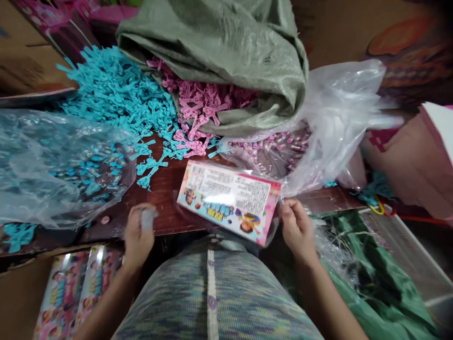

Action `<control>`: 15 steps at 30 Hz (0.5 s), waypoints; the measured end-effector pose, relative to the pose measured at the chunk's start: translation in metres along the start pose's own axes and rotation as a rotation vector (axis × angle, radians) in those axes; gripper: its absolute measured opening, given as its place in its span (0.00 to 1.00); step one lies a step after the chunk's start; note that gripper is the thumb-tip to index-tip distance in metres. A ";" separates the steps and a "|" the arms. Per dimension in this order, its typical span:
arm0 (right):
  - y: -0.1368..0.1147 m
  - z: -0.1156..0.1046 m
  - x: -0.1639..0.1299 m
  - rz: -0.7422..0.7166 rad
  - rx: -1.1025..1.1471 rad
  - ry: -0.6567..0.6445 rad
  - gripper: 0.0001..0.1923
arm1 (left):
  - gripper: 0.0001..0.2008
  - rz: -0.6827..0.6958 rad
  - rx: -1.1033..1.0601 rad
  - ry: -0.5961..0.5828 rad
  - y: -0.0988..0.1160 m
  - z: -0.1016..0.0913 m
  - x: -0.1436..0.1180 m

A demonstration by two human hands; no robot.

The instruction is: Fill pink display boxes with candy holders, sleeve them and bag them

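Both hands sit low in the frame, at the near edge of a dark wooden table [166,198]; the left hand [137,236], lower left of centre, is curled shut around a small pale object [146,218] that is too blurred to identify; the right hand [296,229], lower right of centre, pinches the right end of a printed card packet [228,200] between thumb and fingers, the other fingers loosely bent. That packet, sheathed in clear film, lies tilted across the middle of the frame, its left end resting on the table edge and its right end lower, over the person's lap; its face shows small text, pink borders and cartoon figures.

Above the packet, at upper centre, a grey-green woven sack [226,52] lies slumped, with pink plastic pieces [203,106] spilling from under it; to their left, a wide heap of turquoise plastic pieces [120,94] spreads across the upper left; a clear plastic bag [53,165] holding small turquoise parts fills the left middle; another clear bag [318,127] with small pink parts lies right of centre, just beside the packet's upper right corner. More printed packets [71,288] lie stacked at the lower left; green cloth [368,274] and crumpled clear film fill the lower right; a cardboard box [24,71] stands at the far upper left.
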State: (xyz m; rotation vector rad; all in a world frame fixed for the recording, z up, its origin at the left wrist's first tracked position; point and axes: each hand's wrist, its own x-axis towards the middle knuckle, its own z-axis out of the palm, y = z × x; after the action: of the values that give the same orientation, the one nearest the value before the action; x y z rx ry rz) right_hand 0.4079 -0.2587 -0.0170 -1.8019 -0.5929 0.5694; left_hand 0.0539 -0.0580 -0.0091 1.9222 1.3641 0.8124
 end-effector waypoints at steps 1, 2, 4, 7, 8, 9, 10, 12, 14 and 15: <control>0.009 0.005 0.007 0.050 0.010 0.021 0.27 | 0.13 -0.107 -0.094 -0.005 -0.002 0.018 0.010; 0.018 0.009 0.012 0.082 0.015 0.022 0.29 | 0.19 -0.222 -0.219 -0.009 -0.003 0.036 0.020; 0.030 0.016 0.017 0.125 0.013 0.016 0.30 | 0.26 -0.409 -0.399 -0.106 -0.006 0.064 0.039; 0.034 0.018 0.012 0.244 -0.020 0.082 0.34 | 0.24 -0.508 -0.431 -0.257 -0.008 0.085 0.063; 0.033 0.017 0.009 0.299 -0.041 0.095 0.37 | 0.20 -0.488 -0.407 -0.287 -0.007 0.088 0.069; 0.031 0.016 0.005 0.357 -0.074 0.082 0.39 | 0.16 -0.457 -0.383 -0.304 -0.007 0.090 0.073; 0.030 0.016 0.002 0.409 -0.121 0.057 0.41 | 0.11 -0.423 -0.366 -0.310 -0.006 0.093 0.076; 0.027 0.020 -0.003 0.449 -0.212 0.015 0.43 | 0.06 -0.383 -0.358 -0.308 -0.004 0.100 0.078; 0.027 0.026 -0.003 0.409 -0.211 0.038 0.42 | 0.07 -0.387 -0.375 -0.315 -0.003 0.108 0.077; 0.027 0.028 -0.001 0.375 -0.177 0.055 0.41 | 0.07 -0.391 -0.385 -0.328 -0.003 0.112 0.076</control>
State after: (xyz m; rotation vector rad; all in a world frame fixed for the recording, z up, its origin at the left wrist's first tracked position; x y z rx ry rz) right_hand 0.3925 -0.2462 -0.0509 -2.1082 -0.2729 0.7335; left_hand 0.1601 -0.0010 -0.0697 1.3624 1.2205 0.4962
